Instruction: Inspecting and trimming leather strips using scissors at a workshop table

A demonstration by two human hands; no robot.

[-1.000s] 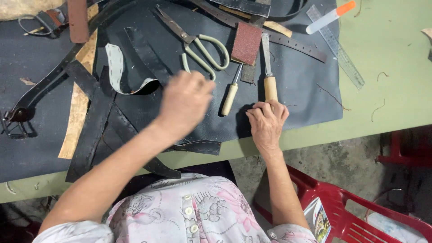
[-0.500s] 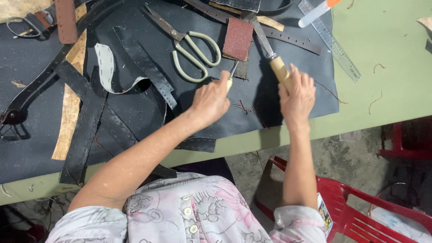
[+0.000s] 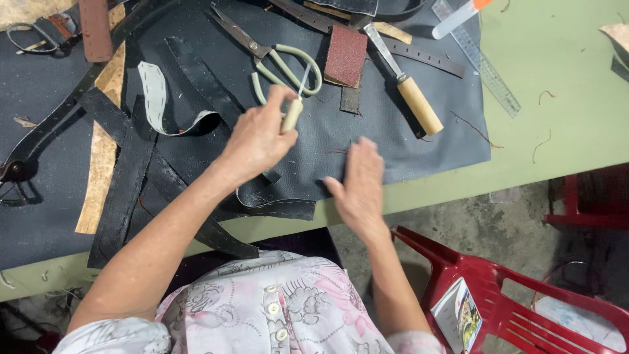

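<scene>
My left hand [image 3: 259, 137] grips a small awl [image 3: 293, 111] by its pale wooden handle, its thin metal point aimed up toward the scissors. My right hand [image 3: 360, 180] lies flat, fingers spread, on the dark grey leather sheet [image 3: 419, 154] near the table's front edge. Pale-handled scissors [image 3: 275, 62] lie just beyond the awl. A knife with a wooden handle [image 3: 409, 92] rests to the right of both hands, untouched. Dark leather strips [image 3: 131, 177] spread out to the left of my left arm.
A brown sandpaper block [image 3: 346, 56] lies between scissors and knife. A clear ruler [image 3: 481, 62] and a white tube with an orange cap [image 3: 458, 16] sit on the green table [image 3: 563, 118]. Red plastic chairs [image 3: 498, 301] stand at lower right. Tan leather strip [image 3: 98, 157] lies left.
My left hand has picked up the awl beside the scissors. My right hand has left the knife's handle and come back down left onto the leather sheet.
</scene>
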